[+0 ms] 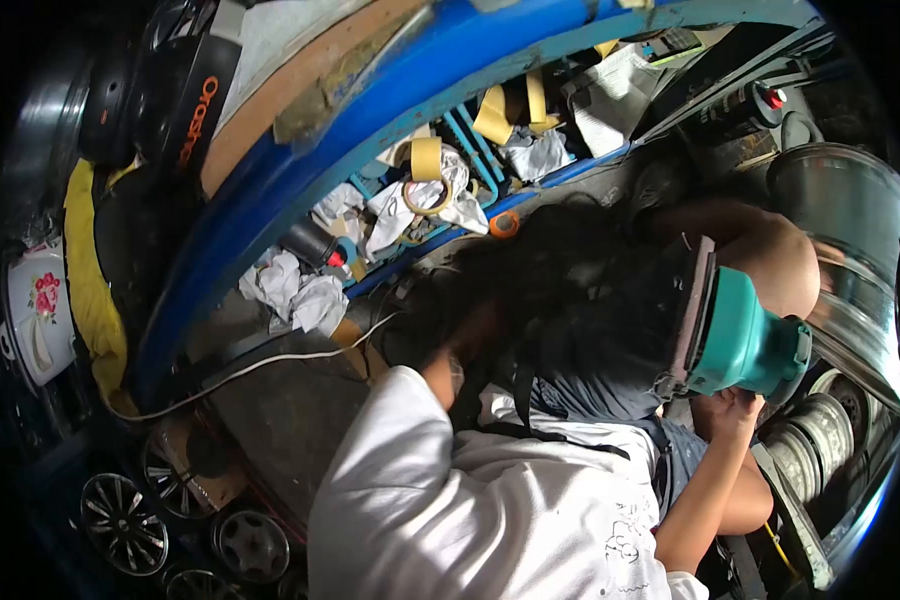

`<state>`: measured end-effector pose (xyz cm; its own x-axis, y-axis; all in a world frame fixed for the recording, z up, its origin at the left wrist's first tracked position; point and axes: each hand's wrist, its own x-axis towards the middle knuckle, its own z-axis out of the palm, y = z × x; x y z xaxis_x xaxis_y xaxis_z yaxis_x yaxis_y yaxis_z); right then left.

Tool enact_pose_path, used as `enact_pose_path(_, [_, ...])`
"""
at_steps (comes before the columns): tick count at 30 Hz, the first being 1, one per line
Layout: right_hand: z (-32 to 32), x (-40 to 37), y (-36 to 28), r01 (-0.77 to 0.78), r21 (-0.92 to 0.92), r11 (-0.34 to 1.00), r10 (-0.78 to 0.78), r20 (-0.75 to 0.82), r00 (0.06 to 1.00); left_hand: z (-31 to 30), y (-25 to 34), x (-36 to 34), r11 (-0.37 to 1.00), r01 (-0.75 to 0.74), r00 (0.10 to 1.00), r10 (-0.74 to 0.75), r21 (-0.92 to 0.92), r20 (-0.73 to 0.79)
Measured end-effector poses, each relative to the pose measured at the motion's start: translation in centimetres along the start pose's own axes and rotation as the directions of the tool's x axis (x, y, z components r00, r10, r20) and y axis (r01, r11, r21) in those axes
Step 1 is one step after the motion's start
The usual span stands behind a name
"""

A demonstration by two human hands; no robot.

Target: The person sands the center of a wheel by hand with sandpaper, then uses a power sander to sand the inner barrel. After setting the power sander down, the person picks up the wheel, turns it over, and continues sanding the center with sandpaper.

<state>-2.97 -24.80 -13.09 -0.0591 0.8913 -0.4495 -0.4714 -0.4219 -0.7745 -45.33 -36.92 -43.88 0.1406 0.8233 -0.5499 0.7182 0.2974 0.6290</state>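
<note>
TEAL POWER TOOL, ROUND PAD ATTACHED, HELD IN RIGHT HAND

Item: teal power tool (738,335), at 3 o'clock in the view, raised in front of the bare knee (792,265).
Right hand (735,408): at the tool's 6 o'clock side, fingers curled against the underside of the housing, judged to be grasping it.
Left hand (475,335): near mid-view, sunk in deep shadow; whether it is clenched, loose or holding anything cannot be told.
Step in hand: judged to be handling of the tool, off the floor. Next move, as judged: calls for a secure hold on the housing and a pad kept clear of the denim shorts (595,398).
Orientation: pad (692,320) seen nearly edge-on, its face toward 9 o'clock, its upper rim leaning toward 1. Axis through pad and housing runs from just past 9 to between 3 and 4, the collared end outward. Contact between pad and dark clothing: cannot be told.
Surroundings: blue curved panel (240,205), 10 o'clock, sweeping over 12; tape roll (425,160), 12; silver wheel (835,195), between 2 and 3; wheel cover (125,525), 8.
</note>
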Motion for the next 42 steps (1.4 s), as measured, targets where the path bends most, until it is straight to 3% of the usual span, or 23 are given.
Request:
enact_pose_path(3, [0.2,0.3,-0.5,0.013,0.031,0.999,-0.019,0.207,0.978,-1.4,0.1,1.7,0.987,-0.001,0.998,-0.009,0.158,0.062])
enact_pose_path(8, [-0.9,0.8,0.4,0.022,-0.012,1.0,-0.02,0.13,0.991,-8.2,1.2,1.2,0.966,-0.088,0.996,0.079,0.244,0.044])
enact_pose_path(11, [-1.9,0.6,0.1,0.019,-0.035,0.999,-0.015,0.125,0.992,-14.9,3.3,-1.0,0.968,-0.1,0.987,0.126,0.23,-0.101])
enact_pose_path(13, [-2.6,0.6,0.3,0.014,-0.057,0.998,-0.006,0.136,0.991,-20.2,4.1,-3.1,0.985,0.028,0.943,0.03,0.168,-0.332])
enact_pose_path(14, [-2.8,0.7,0.5,0.013,-0.068,0.998,-0.003,0.143,0.99,-23.8,5.6,-4.3,0.997,-0.02,0.86,0.052,0.068,-0.507])
enact_pose_path(15, [-3.0,0.7,0.6,0.013,-0.081,0.997,-0.001,0.146,0.989,-27.7,6.5,-5.6,0.991,0.092,0.858,-0.032,0.093,-0.513])
enact_pose_path(16, [-3.2,0.7,0.8,0.013,-0.092,0.996,0.001,0.151,0.989,-30.0,5.7,-6.2,0.982,0.173,0.745,-0.183,-0.079,-0.642])
enact_pose_path(17, [-3.4,0.9,1.1,0.014,-0.105,0.994,0.003,0.154,0.988,-31.7,2.1,-5.8,0.987,0.09,0.62,-0.159,-0.131,-0.769])
enact_pose_path(18, [-3.7,0.9,1.1,0.014,-0.119,0.993,0.005,0.158,0.987,-34.6,1.9,-6.9,0.953,0.13,0.628,-0.292,-0.273,-0.721])
enact_pose_path(20, [-4.4,0.9,1.6,0.019,-0.144,0.989,0.003,0.151,0.989,-38.1,-1.1,-7.2,0.966,0.197,0.54,-0.248,-0.166,-0.804])
enact_pose_path(22, [-4.4,1.1,1.8,0.022,-0.17,0.985,0.004,0.146,0.989,-39.6,-4.3,-6.6,0.851,-0.066,0.486,-0.429,-0.521,-0.762])
enact_pose_path(23, [-4.0,1.2,1.5,0.042,-0.186,0.982,-0.007,0.181,0.983,-39.3,-4.9,-6.3,0.789,-0.218,0.412,-0.459,-0.574,-0.787])
enact_pose_path(26, [-3.7,1.0,1.6,0.06,-0.188,0.98,-0.027,0.178,0.984,-36.2,-4.1,-5.7,0.955,-0.167,0.206,-0.208,-0.243,-0.956])
enact_pose_path(27, [-3.6,1.0,1.6,0.08,-0.195,0.977,-0.047,0.167,0.985,-33.6,-1.4,-5.7,0.959,-0.201,0.312,-0.129,-0.198,-0.941])
enact_pose_path(28, [-4.1,1.2,1.9,0.095,-0.191,0.977,-0.058,0.186,0.981,-30.0,0.5,-5.6,0.926,-0.196,0.529,-0.176,-0.321,-0.83])
enact_pose_path(29, [-4.5,1.3,2.2,0.109,-0.187,0.976,-0.07,0.205,0.976,-26.3,2.5,-5.6,0.893,-0.136,0.713,-0.213,-0.429,-0.668])
enact_pose_path(30, [-5.0,1.3,2.4,0.123,-0.182,0.976,-0.08,0.224,0.971,-23.4,1.9,-5.6,0.956,-0.03,0.896,-0.103,-0.291,-0.431])
enact_pose_path(31, [-5.0,1.3,2.5,0.117,-0.183,0.976,-0.074,0.224,0.972,-17.9,-0.9,-5.8,0.976,-0.086,0.92,0.001,-0.201,-0.391])
enact_pose_path(32, [-5.0,1.4,2.4,0.116,-0.185,0.976,-0.074,0.22,0.973,-15.4,-2.4,-6.4,0.985,-0.051,0.996,0.038,-0.163,-0.081])
enact_pose_path(34, [-4.9,1.0,2.0,0.113,-0.196,0.974,-0.072,0.207,0.976,-11.2,-5.8,-6.0,0.914,0.234,0.963,-0.171,-0.331,0.211])
enact_pose_path(36, [-4.7,1.1,1.7,0.121,-0.194,0.973,-0.081,0.204,0.976,-3.5,-15.9,-3.6,0.955,0.248,0.965,-0.228,0.165,-0.128])
enact_pose_path(39, [-4.7,1.4,1.4,0.09,-0.177,0.98,-0.046,0.239,0.97,-3.9,-12.5,-6.1,0.865,0.502,0.859,-0.499,-0.007,-0.112])
enact_pose_path(42, [2.5,0.7,-0.7,0.085,-0.257,0.963,-0.076,0.043,0.996,-3.0,-11.6,-7.9,0.793,0.587,0.79,-0.605,-0.162,-0.099])
